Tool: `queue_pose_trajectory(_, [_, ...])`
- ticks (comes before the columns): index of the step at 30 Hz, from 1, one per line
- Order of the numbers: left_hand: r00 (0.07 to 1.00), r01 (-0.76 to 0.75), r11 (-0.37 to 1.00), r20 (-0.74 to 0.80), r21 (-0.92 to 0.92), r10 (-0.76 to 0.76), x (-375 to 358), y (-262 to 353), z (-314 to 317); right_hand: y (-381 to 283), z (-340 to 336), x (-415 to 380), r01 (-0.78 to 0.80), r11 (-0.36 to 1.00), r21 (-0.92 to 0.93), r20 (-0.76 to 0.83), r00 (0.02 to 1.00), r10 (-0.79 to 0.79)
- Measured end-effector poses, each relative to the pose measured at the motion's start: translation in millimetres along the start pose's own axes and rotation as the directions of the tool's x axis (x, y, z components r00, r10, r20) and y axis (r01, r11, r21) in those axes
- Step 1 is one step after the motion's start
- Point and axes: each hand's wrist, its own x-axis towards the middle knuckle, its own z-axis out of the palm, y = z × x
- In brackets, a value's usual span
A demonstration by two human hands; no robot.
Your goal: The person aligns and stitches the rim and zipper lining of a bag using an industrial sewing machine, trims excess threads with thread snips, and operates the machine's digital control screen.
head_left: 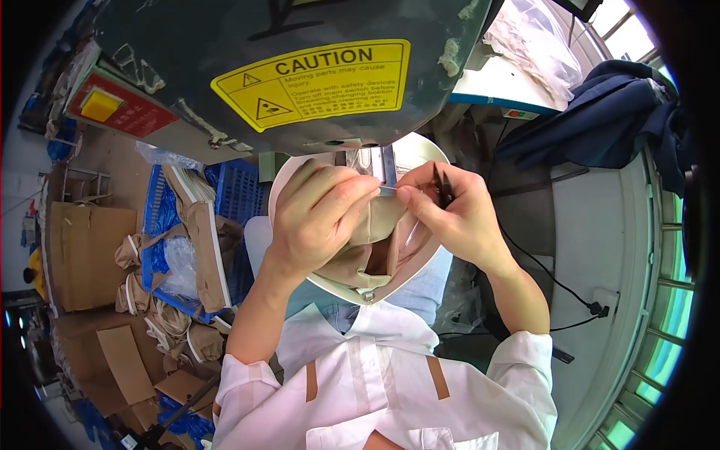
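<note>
My left hand (pixel 319 214) is closed, its thumb and forefinger pinching one end of a thin pale thread (pixel 388 187). The other end of the thread is pinched by my right hand (pixel 454 214), thumb against forefinger. A small dark pair of thread snips (pixel 442 186) is tucked in the right hand's fingers, points up. Just below both hands is a beige fabric piece (pixel 371 225) with folds and a seam, inside a wide off-white rim (pixel 352 291) over my lap. Close above the hands is the sewing machine head (pixel 172 52); its needle area is partly hidden.
A yellow caution label (pixel 311 82) is on the machine, and a yellow button (pixel 100 105) at its left. Left stand a blue crate (pixel 238 191) with beige fabric pieces and a cardboard box (pixel 94 255). Right are dark cloth (pixel 592 124) and a black cable (pixel 559 281).
</note>
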Motion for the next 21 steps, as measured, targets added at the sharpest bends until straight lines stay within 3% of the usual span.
queue_pose_trajectory(4, [0.993,0.103,0.994,-0.05,-0.021,-0.104,-1.4,8.3,2.2,-3.3,-1.7,-9.6,0.016,0.999,0.05,-0.109,0.994,-0.011])
queue_pose_trajectory(6, [0.989,0.132,0.991,-0.066,-0.028,-0.133,-0.8,10.7,3.6,4.6,-6.8,-21.3,-0.043,0.989,0.141,-0.082,0.995,0.055])
queue_pose_trajectory(9, [0.986,0.144,0.989,-0.076,-0.033,-0.146,0.6,14.5,5.3,18.1,-10.8,-31.9,-0.131,0.98,0.151,0.151,0.983,0.109])
queue_pose_trajectory(13, [0.987,0.136,0.983,-0.067,-0.12,-0.144,5.0,21.8,4.9,17.5,-3.9,-32.7,-0.242,0.905,0.35,0.169,0.967,0.193])
queue_pose_trajectory(15, [0.986,0.145,0.978,-0.064,-0.147,-0.155,5.7,27.4,3.9,17.0,-6.8,-31.1,-0.391,0.729,0.562,0.289,0.919,0.269])
queue_pose_trajectory(17, [0.977,0.213,0.976,-0.021,-0.054,-0.214,4.9,31.7,3.0,16.6,-5.3,-32.7,-0.416,0.691,0.591,0.317,0.908,0.276])
queue_pose_trajectory(21, [0.985,0.17,0.985,0.02,0.018,-0.17,3.3,31.0,0.4,20.8,0.6,-35.8,-0.473,0.646,0.599,0.371,0.879,0.3])
